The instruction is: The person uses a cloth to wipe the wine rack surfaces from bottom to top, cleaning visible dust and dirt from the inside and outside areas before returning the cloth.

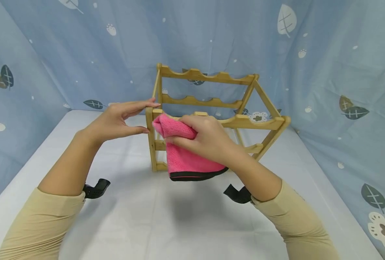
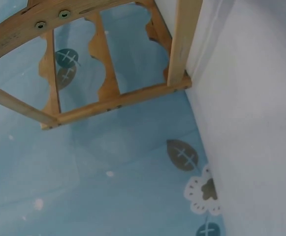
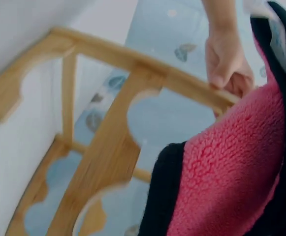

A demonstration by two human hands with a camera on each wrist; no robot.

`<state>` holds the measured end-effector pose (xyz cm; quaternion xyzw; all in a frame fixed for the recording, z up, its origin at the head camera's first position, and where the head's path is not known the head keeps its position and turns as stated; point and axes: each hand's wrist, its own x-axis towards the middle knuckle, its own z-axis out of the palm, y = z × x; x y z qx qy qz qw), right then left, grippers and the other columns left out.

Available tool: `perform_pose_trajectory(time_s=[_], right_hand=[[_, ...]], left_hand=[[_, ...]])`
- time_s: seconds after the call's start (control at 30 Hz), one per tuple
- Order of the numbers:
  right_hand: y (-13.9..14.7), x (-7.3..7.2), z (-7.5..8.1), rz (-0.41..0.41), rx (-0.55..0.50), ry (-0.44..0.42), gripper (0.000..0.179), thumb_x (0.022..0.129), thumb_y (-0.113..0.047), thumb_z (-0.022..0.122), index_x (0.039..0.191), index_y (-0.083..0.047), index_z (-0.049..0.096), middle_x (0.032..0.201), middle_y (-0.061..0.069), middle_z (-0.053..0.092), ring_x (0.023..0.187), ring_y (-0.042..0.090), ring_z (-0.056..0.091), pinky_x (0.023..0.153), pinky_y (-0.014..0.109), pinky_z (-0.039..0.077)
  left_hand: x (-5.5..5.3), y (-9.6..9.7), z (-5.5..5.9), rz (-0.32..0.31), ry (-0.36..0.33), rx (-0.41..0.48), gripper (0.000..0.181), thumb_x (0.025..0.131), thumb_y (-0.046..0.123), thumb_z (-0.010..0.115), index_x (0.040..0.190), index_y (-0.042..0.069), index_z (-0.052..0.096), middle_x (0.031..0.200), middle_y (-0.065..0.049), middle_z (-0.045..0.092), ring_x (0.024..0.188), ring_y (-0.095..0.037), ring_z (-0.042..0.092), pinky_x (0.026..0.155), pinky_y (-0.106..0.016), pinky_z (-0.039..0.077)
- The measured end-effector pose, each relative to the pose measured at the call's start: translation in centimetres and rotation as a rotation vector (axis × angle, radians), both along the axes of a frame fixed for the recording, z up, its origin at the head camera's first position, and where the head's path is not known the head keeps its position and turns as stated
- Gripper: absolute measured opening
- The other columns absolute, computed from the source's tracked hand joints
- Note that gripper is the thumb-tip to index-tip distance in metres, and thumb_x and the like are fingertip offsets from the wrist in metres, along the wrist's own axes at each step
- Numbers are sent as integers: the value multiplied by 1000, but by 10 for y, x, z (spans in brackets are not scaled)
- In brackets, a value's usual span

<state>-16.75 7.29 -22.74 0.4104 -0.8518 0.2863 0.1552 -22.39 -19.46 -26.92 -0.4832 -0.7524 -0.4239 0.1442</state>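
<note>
A light wooden bottle rack [image 1: 251, 123] with scalloped rails stands on the white surface. My left hand [image 1: 121, 119] holds its near left corner, fingers over the top and thumb against the post. In the right wrist view, that left hand [image 3: 229, 64] shows curled at the frame's end. My right hand [image 1: 205, 137] grips a folded, fluffy pink cleaning cloth [image 1: 192, 160] with black edging, in front of the rack's left part. The cloth [image 3: 226, 162] hides some of the frame. In the left wrist view, the rack's end [image 2: 118, 101] shows without the hand's fingers.
Blue curtain [image 1: 199, 32] with leaf and flower prints hangs behind and along both sides. A white cloth-covered surface [image 1: 140, 220] lies under the rack. Black wrist mounts [image 1: 96, 188] stick out by both sleeves.
</note>
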Motion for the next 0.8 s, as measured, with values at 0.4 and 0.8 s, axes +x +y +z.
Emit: perform_pose_trajectory(time_s=[0.4,0.8], right_hand=[[-47,-6,-9,-268,48,82,33,88,-40,66,74,-13,53,59,-2,49,51,9,46,45,21,33],[-48,-5,-34,-318,185,50,27,86,-42,67,82,-17,61,63,-5,54,53,8,48,45,20,37]], left_hand=[[-1,-2,-1,-35,31,1,81,61,-23,75,135,-5,48,135,13,51,125,-5,49,99,-18,43],[4,-2,4,40,-55,-49,78,63,-10,81,134,2,52,138,10,51,131,-6,43,105,-18,37]])
